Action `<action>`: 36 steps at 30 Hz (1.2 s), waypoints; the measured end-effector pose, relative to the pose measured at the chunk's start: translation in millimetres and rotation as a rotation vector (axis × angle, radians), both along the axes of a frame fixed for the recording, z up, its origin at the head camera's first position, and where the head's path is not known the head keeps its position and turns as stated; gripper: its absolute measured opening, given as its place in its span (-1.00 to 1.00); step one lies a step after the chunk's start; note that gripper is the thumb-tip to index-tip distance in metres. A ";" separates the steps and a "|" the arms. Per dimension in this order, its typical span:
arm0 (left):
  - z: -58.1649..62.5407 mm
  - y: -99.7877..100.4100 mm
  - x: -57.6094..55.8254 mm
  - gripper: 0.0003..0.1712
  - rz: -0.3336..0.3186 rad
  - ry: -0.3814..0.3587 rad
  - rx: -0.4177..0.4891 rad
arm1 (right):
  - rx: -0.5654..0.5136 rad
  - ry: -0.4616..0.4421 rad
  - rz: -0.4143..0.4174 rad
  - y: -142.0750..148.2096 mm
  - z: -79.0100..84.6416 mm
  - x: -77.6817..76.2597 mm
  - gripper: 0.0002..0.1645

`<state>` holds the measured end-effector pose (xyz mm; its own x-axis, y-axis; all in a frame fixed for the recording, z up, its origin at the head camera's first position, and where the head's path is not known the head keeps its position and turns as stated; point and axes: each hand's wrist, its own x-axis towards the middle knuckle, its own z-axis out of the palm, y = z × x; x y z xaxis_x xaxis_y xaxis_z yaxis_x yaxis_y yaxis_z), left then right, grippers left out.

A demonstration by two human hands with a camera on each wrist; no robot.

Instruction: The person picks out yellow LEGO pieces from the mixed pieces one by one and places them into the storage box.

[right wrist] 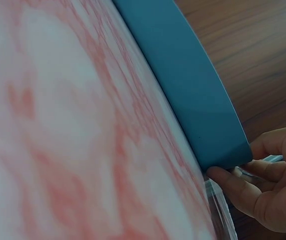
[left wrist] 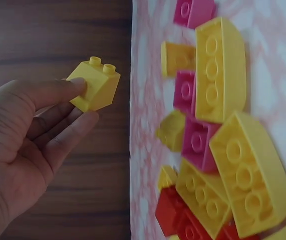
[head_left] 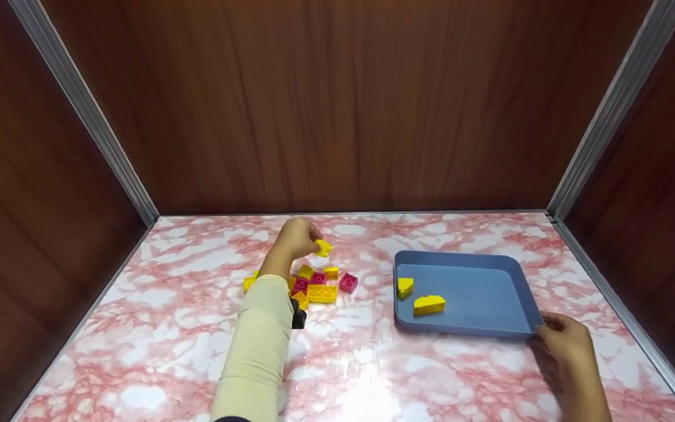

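Observation:
Between thumb and fingers my left hand (head_left: 297, 237) pinches a yellow sloped toy brick (left wrist: 96, 84) with two studs on top, raised beyond the brick pile. Yellow, pink and red toy bricks (head_left: 321, 293) lie heaped below and around the left forearm, which hides some of them. On the right stands a shallow blue tray (head_left: 472, 334). My right hand (head_left: 569, 343) grips its near right corner, thumb and fingers at the rim. Inside the tray sit a yellow curved brick (head_left: 429, 305) and a small yellow brick (head_left: 405, 287), both toward its left side.
The table (head_left: 367, 363) has a red and white marbled top. Dark wood panels (head_left: 349, 105) with metal edge strips enclose it at the back and both sides. One pink brick (head_left: 348, 282) lies at the pile's right edge, between pile and tray.

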<state>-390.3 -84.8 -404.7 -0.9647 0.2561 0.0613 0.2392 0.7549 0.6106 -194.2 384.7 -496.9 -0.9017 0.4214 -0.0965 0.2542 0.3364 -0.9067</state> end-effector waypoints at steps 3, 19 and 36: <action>0.8 7.8 3.0 -0.80 -0.021 0.003 0.003 | -0.004 -0.006 0.007 -0.3 -1.1 -0.4 -0.42; 11.2 61.6 11.2 -0.78 -0.221 0.112 -0.092 | -0.030 0.004 0.002 -0.6 -3.9 0.8 -0.42; 2.8 140.9 31.2 -0.81 -0.421 0.204 -0.206 | 0.016 -0.002 -0.001 0.5 -1.8 -0.8 -0.44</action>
<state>-359.1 56.1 -401.9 -0.7487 0.6469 0.1445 0.6475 0.6672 0.3682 -195.0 385.3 -498.7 -0.9012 0.4238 -0.0912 0.2560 0.3504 -0.9009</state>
